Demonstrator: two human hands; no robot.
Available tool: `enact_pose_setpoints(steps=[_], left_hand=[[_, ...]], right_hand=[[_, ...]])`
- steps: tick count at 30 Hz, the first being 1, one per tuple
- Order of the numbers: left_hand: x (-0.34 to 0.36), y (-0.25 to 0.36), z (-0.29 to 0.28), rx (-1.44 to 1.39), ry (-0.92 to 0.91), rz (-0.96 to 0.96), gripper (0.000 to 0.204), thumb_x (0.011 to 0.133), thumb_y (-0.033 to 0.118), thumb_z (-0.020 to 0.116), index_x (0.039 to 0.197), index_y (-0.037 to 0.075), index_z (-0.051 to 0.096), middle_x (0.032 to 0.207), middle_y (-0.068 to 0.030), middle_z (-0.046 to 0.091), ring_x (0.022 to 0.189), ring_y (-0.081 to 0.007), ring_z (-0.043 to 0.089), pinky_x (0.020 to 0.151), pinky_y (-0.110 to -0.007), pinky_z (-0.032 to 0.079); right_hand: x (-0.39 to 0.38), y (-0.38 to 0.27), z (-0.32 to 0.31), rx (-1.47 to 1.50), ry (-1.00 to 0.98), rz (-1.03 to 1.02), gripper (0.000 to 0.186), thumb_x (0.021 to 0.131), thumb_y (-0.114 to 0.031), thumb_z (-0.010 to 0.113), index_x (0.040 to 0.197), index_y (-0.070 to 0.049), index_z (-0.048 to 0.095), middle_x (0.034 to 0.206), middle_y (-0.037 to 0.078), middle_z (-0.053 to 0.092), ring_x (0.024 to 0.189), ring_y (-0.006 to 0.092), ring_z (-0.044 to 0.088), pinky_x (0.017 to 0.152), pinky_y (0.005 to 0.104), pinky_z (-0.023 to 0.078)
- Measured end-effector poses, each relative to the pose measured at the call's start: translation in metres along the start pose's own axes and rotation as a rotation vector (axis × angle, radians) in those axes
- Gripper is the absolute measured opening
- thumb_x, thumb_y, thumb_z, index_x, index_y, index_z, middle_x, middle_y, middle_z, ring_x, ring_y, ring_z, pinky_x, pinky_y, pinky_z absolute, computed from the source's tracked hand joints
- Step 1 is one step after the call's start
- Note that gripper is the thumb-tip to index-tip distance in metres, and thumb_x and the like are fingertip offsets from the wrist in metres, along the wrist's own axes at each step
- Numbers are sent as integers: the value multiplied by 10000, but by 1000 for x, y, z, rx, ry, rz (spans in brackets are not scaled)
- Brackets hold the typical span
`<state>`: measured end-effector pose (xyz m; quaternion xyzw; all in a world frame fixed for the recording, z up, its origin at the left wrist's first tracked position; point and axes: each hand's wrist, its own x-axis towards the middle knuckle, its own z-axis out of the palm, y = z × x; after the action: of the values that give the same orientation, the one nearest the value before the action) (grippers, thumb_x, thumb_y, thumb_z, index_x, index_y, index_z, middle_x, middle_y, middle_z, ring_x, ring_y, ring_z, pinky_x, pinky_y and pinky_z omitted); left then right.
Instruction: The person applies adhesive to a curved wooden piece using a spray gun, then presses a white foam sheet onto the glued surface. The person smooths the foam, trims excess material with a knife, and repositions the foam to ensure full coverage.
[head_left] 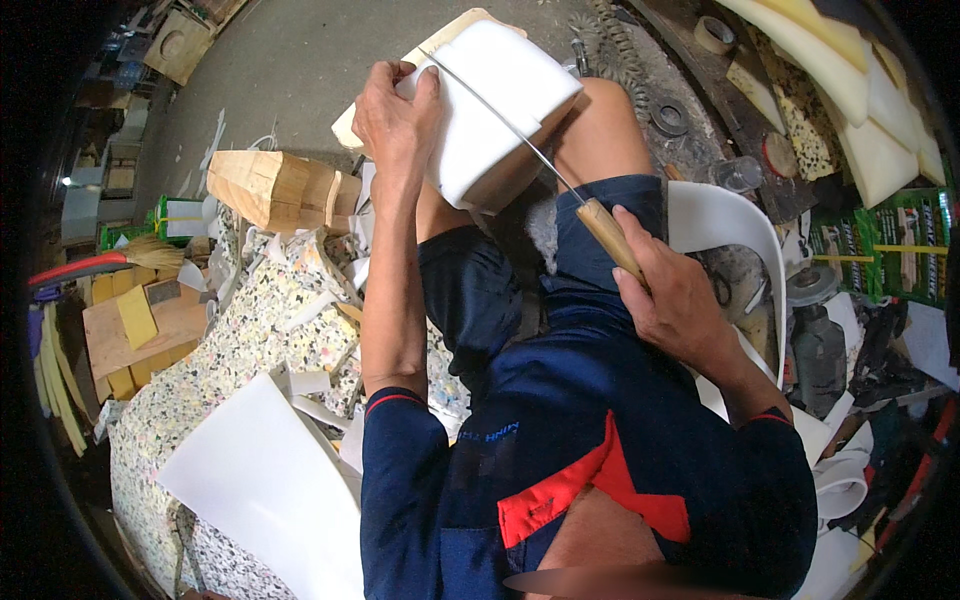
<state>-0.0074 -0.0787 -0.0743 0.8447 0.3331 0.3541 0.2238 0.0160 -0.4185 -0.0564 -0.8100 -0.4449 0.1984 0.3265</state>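
Observation:
A block covered with thick white foam [510, 75] rests across my knees, with a pale wooden-looking sheet [350, 118] showing beyond its left and far edges. My left hand [400, 115] grips the foam's left side, thumb on top and fingers curled at the edge. In my right hand [670, 290] is the wooden handle [608, 238] of a long, thin-bladed knife. Its narrow blade [500, 120] lies diagonally across the foam, and the tip ends near my left thumb. Whether the blade has sunk into the foam, I cannot tell.
At left, a carved wooden form [265, 190] lies by a speckled foam heap [260, 310] with a white sheet [265, 475] on it. A red-handled brush [150, 252] is farther left. To the right are a white chair [745, 225], a dark bottle [818, 350] and cream foam sheets [850, 100].

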Motion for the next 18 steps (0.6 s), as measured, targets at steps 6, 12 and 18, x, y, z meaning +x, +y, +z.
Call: enact_pose_setpoints(steps=[6, 12, 18], left_hand=[[-2, 4, 1, -91, 21, 22, 356, 834, 295, 706, 1011, -14, 690, 924, -207, 719, 841, -332, 686, 834, -443, 523], [0, 4, -1, -131, 19, 4, 331, 834, 258, 712, 999, -28, 686, 931, -220, 720, 855, -330, 692, 828, -429, 527], [0, 2, 1, -141, 47, 22, 323, 826, 240, 722, 995, -33, 683, 924, -213, 719, 856, -322, 693, 819, -426, 526]], right_hand=[[19, -1, 1, -18, 34, -74, 589, 901, -49, 590, 1433, 94, 378, 1177, 330, 608, 1022, 459, 634, 884, 474, 500], [26, -1, 1, -5, 42, -71, 583, 898, -53, 601, 1429, 76, 396, 1124, 319, 630, 979, 460, 645, 838, 479, 509], [13, -5, -4, -35, 48, -34, 585, 896, -58, 610, 1434, 53, 407, 1044, 293, 652, 925, 454, 651, 799, 471, 520]])
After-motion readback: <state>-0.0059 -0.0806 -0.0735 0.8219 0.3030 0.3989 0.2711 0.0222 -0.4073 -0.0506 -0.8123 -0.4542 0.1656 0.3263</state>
